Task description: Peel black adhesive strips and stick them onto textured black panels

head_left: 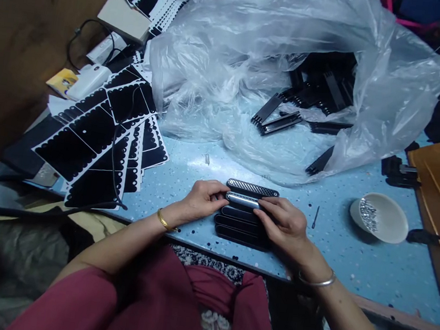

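Resting between both hands near the front edge of the blue speckled table point(351, 265) is a narrow silvery strip point(242, 200), probably a studded hair-clip cover, though the view is too small to be sure. It looks light and stiff, a thin rigid bar that would slip sideways if squeezed on its glossy face; the fair place to hold it is at its two short ends, where the fingertips already sit. The left hand point(202, 201) pinches the strip's left end with thumb and forefingers drawn together. The right hand point(284, 226) covers the right end, fingers curled down and pressed on it and on the stack below.

Under the strip lies a stack of black clip bodies point(239, 228), touching it, and just beyond it, away from the person, a second studded piece point(252, 188) lies flat on the table. To the right, well apart, stands a white bowl of small shiny stones point(379, 216), with a thin pin point(316, 216) between bowl and hands. Farther back a clear plastic bag point(295, 62) spills more black clip parts point(276, 119). At the left lie black sticker sheets point(96, 135) with a cable across them.
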Motion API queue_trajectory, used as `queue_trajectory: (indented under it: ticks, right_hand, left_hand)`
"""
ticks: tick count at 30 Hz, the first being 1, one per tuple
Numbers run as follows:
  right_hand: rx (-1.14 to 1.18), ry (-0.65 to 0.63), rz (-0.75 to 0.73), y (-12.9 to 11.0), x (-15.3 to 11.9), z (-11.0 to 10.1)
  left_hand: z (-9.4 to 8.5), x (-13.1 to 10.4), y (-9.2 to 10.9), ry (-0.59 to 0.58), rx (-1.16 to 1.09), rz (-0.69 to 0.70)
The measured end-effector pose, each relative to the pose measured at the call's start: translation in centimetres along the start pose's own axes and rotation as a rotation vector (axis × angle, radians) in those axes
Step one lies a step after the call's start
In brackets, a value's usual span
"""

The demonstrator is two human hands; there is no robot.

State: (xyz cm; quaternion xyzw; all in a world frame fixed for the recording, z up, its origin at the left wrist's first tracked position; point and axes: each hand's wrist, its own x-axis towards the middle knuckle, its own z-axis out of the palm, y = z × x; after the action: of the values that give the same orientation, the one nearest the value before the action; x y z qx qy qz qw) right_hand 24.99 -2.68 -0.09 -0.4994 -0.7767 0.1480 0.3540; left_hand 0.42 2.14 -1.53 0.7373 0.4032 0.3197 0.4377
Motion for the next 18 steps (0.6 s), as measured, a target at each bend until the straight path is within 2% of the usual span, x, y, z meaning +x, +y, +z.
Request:
queue_trajectory:
  ticks: [8,18]
  right_hand:
    - [-0.015,-0.004,-0.032,-0.21,0.27,0.34]
    - [-0.015,-0.043,-0.013,-0.21,0.65,0.43]
  left_hand:
    - [-0.33,0.07,0.65,-0.024,0.048,-0.02]
    - [-0.27,0.04,0.47,-0.029,0.035,-0.024]
